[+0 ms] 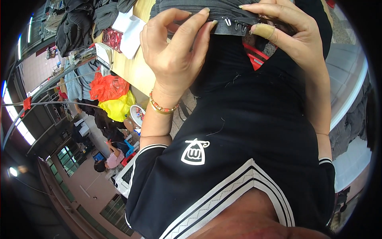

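Observation:
A dark grey folded garment (179,4) lies across my lap at the top of the view. Along its near edge runs a dark band with several small silver metal pins or hooks (239,27) on it. My left hand (173,51) pinches the band's left part between thumb and fingers, a bracelet on its wrist. At the other end, my right hand (296,38) has thumb and fingers closed on the band beside the metal pieces. A tan wrap covers the right thumb. What lies directly between the right fingertips is partly hidden.
To the left stands a wooden table (137,73) with white paper (131,38) and dark clothes (75,34). Red (109,85) and yellow plastic bags (119,106) hang near a white bin (137,114). A white-rimmed surface (350,95) is at right. Another person (114,158) sits farther off.

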`<state>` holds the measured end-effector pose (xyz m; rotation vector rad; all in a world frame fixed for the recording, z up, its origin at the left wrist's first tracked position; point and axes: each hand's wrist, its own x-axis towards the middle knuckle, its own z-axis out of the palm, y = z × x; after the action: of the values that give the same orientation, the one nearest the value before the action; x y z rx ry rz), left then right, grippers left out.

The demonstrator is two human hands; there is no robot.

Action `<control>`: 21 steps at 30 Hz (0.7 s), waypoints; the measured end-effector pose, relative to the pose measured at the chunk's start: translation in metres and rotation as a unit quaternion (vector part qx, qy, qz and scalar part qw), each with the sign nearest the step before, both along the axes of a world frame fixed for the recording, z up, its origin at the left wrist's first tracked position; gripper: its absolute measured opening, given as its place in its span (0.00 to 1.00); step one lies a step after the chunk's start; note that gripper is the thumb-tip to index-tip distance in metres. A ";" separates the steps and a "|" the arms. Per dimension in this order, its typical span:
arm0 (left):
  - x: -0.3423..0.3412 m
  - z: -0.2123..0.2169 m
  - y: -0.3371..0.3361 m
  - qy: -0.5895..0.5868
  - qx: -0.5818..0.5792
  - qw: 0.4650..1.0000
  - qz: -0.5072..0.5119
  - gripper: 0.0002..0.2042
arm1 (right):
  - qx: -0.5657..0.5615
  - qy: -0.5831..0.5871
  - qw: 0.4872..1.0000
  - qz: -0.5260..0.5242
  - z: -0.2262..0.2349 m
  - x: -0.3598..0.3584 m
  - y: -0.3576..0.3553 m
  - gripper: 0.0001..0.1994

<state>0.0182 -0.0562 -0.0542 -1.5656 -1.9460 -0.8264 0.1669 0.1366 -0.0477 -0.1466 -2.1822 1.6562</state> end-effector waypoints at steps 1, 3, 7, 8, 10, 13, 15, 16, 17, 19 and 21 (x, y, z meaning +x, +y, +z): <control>-0.001 -0.001 0.000 0.010 0.002 1.000 -0.002 0.14 | -0.007 -0.003 1.000 -0.002 0.000 0.001 0.000 0.17; -0.002 -0.003 0.000 0.021 0.005 1.000 -0.003 0.14 | -0.015 -0.005 1.000 -0.004 -0.001 0.001 0.000 0.17; -0.002 -0.002 0.002 0.007 0.021 1.000 -0.015 0.12 | -0.016 0.006 1.000 -0.004 -0.003 0.001 0.000 0.17; -0.002 -0.001 0.004 -0.010 0.027 0.999 -0.014 0.11 | -0.015 0.007 1.000 -0.003 -0.003 0.001 0.000 0.17; 0.001 0.002 0.005 -0.015 0.017 1.000 -0.006 0.10 | -0.011 0.011 1.000 -0.002 -0.004 0.001 0.000 0.17; 0.006 0.008 0.004 -0.082 0.017 0.996 -0.023 0.08 | -0.009 0.011 1.000 0.003 -0.003 0.001 0.001 0.17; 0.009 0.012 -0.001 -0.234 0.000 0.972 -0.012 0.04 | -0.010 0.007 1.000 0.005 -0.002 0.001 0.000 0.17; 0.009 0.013 -0.002 -0.272 0.012 0.962 -0.019 0.04 | -0.017 0.008 1.000 0.009 -0.002 0.000 0.000 0.17; 0.009 0.013 -0.004 -0.302 0.034 0.952 -0.039 0.04 | -0.021 0.008 1.000 0.012 -0.001 0.000 -0.001 0.17; 0.009 0.012 -0.007 -0.347 0.058 0.934 -0.067 0.04 | -0.016 0.016 1.000 0.012 -0.001 -0.001 -0.003 0.17; 0.008 0.009 -0.008 -0.369 0.082 0.924 -0.065 0.04 | -0.007 0.023 1.000 0.011 0.000 -0.003 -0.006 0.17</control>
<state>0.0257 -0.0641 -0.0455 -1.4035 -2.1770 -1.7889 0.1643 0.1311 -0.0475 -0.0864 -2.1465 1.6705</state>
